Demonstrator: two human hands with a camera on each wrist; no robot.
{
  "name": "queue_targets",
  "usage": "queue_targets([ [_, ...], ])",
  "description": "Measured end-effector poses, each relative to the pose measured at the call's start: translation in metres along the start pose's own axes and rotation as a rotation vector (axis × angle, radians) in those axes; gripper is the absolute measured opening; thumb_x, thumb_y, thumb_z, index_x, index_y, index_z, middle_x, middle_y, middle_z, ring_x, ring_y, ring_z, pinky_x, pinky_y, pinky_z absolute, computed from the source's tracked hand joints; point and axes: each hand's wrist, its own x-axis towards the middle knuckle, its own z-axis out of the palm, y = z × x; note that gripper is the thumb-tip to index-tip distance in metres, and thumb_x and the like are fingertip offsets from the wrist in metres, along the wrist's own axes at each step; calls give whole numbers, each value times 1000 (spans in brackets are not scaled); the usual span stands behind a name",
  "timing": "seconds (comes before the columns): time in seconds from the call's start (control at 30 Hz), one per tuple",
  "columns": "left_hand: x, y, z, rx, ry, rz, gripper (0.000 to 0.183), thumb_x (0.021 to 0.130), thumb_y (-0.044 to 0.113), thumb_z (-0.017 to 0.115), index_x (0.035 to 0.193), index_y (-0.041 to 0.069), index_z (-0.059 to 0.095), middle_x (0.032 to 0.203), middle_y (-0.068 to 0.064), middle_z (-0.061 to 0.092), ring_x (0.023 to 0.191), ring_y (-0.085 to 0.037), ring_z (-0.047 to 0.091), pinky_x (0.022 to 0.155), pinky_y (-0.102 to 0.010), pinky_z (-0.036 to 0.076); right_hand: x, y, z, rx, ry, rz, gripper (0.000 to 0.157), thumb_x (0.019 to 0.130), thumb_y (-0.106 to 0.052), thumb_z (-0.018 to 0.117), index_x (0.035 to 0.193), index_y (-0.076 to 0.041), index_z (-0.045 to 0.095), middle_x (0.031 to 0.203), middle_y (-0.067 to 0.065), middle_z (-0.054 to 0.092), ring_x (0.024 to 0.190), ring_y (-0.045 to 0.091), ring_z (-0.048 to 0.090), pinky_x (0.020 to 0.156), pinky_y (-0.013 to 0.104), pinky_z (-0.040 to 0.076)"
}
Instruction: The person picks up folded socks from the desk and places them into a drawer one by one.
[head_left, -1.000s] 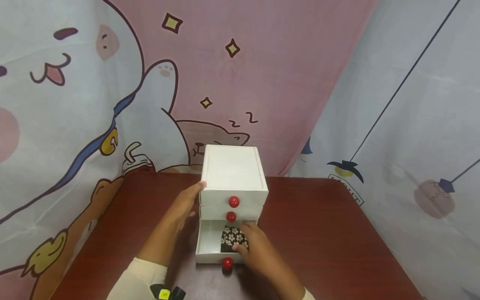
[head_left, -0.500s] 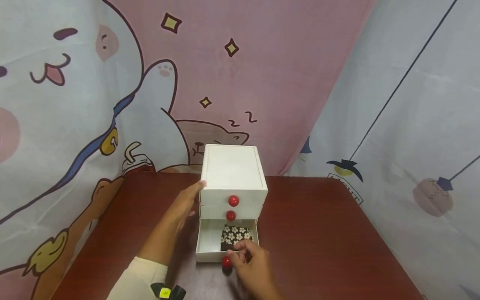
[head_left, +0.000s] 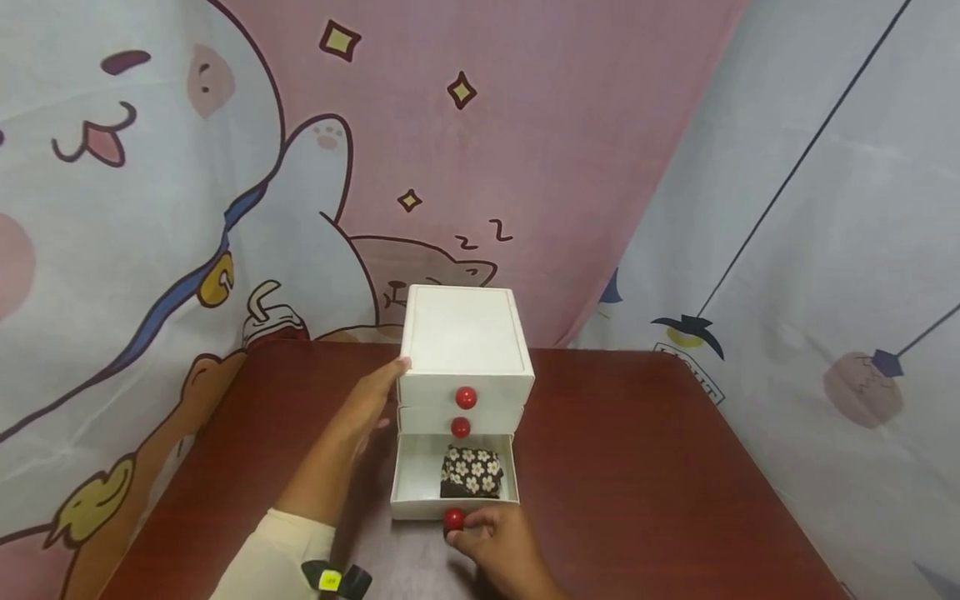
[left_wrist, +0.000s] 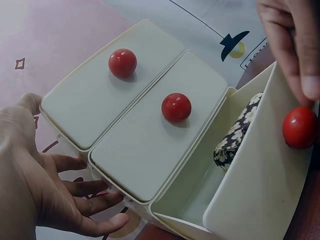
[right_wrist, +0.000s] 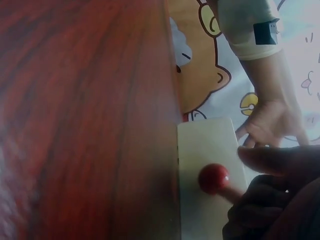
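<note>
A small white drawer cabinet (head_left: pixel 465 333) stands on the table with its bottom drawer (head_left: pixel 417 510) pulled out. Inside that drawer, toward the right, lies a black item with white flowers (head_left: pixel 472 473), like folded cloth or a small pouch. My right hand (head_left: pixel 504 546) is at the drawer's red knob (head_left: pixel 454 519), index finger on its side and thumb just below it in the head view. My left hand (head_left: pixel 366 408) rests on the cabinet's left side, thumb at the top edge; the left wrist view shows its fingers (left_wrist: pixel 95 205) spread along the side.
The upper two drawers are closed, each with a red knob (head_left: pixel 466 397). Dark red-brown wood tabletop (head_left: pixel 630 467) extends on both sides of the cabinet. A cartoon-printed cloth (head_left: pixel 570 150) hangs behind the table.
My right hand has left the flowered item in the drawer and come down toward me to the bottom knob. The left hand stays on the cabinet's side.
</note>
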Motion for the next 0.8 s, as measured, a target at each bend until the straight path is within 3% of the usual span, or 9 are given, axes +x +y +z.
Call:
queue_targets([
  [0.2, -1, 0, 0, -10, 4, -2, 87, 104, 66, 55, 167, 7, 43, 180, -20, 27, 163, -44, 29, 125, -75, 34, 4, 7, 4, -69, -15, -17, 17, 85, -14, 90, 84, 1, 80, 55, -10, 53, 48, -2, 47, 44, 17, 36],
  [0.43, 0, 1, 0, 5, 9, -13, 88, 104, 65, 53, 167, 5, 41, 179, -21, 28, 161, -45, 32, 123, -75, 36, 10, 10, 8, -129, 30, -43, 17, 86, -17, 90, 80, -4, 81, 54, -10, 56, 48, -2, 48, 45, 19, 37],
  [0.8, 0, 1, -1, 13, 5, -17, 88, 103, 67, 55, 166, 6, 44, 178, -21, 30, 160, -44, 33, 123, -74, 36, 28, 8, 8, -90, 66, -84, 15, 86, -10, 89, 79, 0, 80, 55, -11, 55, 48, -4, 47, 45, 18, 37],
])
